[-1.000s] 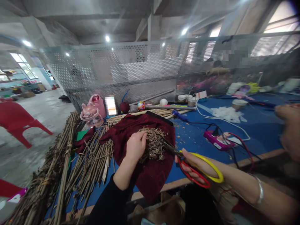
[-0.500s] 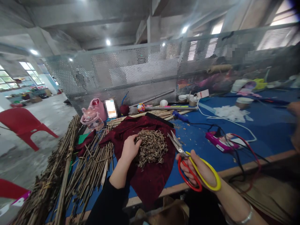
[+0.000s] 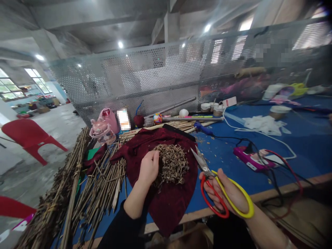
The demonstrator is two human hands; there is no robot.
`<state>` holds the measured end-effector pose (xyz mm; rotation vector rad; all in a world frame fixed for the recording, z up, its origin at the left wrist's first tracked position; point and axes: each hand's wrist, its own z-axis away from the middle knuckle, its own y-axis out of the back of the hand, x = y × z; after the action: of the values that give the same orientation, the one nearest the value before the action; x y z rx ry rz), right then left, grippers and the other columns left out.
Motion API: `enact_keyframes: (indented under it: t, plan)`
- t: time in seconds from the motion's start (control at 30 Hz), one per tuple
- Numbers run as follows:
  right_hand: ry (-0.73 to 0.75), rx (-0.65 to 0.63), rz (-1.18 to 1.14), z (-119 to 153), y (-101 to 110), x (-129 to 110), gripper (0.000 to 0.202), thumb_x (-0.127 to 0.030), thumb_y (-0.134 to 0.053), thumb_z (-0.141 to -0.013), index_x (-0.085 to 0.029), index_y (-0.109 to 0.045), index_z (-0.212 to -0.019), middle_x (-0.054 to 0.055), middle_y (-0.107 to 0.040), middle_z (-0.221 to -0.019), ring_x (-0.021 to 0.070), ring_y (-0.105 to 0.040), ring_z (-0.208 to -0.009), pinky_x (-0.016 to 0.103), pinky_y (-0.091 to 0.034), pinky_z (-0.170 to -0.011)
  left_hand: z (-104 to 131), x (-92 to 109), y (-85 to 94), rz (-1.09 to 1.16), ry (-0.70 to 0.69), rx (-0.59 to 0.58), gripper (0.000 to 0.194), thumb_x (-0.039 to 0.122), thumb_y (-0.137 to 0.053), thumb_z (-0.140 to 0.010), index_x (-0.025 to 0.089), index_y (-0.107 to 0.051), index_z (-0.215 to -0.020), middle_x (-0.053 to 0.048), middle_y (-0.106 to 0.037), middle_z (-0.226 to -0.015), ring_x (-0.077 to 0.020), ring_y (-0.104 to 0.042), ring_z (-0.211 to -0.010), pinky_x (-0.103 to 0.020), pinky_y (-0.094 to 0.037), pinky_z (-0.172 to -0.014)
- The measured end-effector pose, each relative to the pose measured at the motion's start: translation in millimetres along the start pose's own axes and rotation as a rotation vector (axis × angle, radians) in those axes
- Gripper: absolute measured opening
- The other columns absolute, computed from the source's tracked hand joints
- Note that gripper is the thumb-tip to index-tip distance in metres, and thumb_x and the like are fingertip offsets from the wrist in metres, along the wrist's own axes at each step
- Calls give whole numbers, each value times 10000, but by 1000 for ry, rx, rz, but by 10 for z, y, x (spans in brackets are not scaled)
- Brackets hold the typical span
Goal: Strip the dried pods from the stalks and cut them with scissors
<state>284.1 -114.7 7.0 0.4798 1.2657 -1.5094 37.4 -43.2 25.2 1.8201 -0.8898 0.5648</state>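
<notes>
A heap of chopped dried plant pieces lies on a dark red cloth. At the heap's left side is my left hand, its fingers curled in and the thumb drawn against them. What sits inside that grip is hidden. My right hand holds scissors with one red and one yellow handle loop, right of the heap. Their blades point up and left, slightly parted, over the cloth's right edge. Cut dried stalks are spread left of the cloth.
A long bundle of dried stems lines the table's left side. Behind the cloth are pale sticks and a pink watering can. A blue-handled tool, a purple power strip and cables lie on the right. A perforated metal panel stands behind.
My left thumb has closed against the fingers, and the hand sits a little farther right in view. The whole scene shifts slightly with the camera; the scissors stay in my right hand.
</notes>
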Motion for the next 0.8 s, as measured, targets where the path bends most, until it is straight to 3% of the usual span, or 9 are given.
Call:
enact_keyframes:
  t: [0.1, 0.23, 0.43, 0.53, 0.7, 0.8]
  plan:
    - [-8, 5, 3, -4, 14, -3, 582, -738, -393, -723, -227, -483, -986, -53, -406, -543, 53, -292, -354, 141, -312, -262, -65, -110, 17, -4, 120, 87, 392, 336, -304, -915, 129, -624, -1010, -112, -646, -1037, -189, -580, -989, -310, -414, -908]
    - [-29, 43, 3, 2, -7, -16, 550, -718, -397, -736, -232, -487, -978, -52, -395, -541, 57, -290, -352, 143, -306, -259, -137, -333, 76, -165, 287, 42, 352, 227, -342, -887, 82, -555, -1129, -167, -611, -1111, -227, -567, -1041, -347, -404, -931]
    - [-24, 33, -51, -43, 11, -23, 405, -628, -493, -735, -247, -473, -869, -47, -408, -523, 60, -290, -333, 147, -303, -237, -196, -626, 151, -232, 324, -14, 417, 92, -416, -799, 70, -511, -1204, -174, -573, -1204, -234, -525, -1135, -342, -367, -991]
    - [-39, 43, -60, -70, 34, -22, 375, -602, -510, -738, -247, -471, -851, -51, -402, -512, 60, -291, -328, 144, -300, -231, -221, -619, 135, -139, 301, -38, 376, 191, -398, -847, 99, -537, -1184, -146, -597, -1180, -222, -540, -1118, -337, -367, -993]
    - [-16, 41, -39, -68, 11, -28, 412, -630, -450, -763, -233, -481, -867, -54, -400, -511, 54, -293, -324, 137, -295, -241, -224, -440, 59, 133, 173, -132, 373, 337, -376, -876, 152, -591, -1118, -86, -611, -1175, -186, -543, -1109, -299, -358, -999]
    - [2, 56, -18, -61, -10, -28, 473, -672, -426, -754, -225, -475, -899, -61, -398, -508, 52, -286, -326, 136, -295, -239, -197, -344, 35, 264, 145, -184, 407, 393, -347, -883, 155, -610, -1081, -78, -664, -1050, -189, -586, -1019, -314, -384, -963]
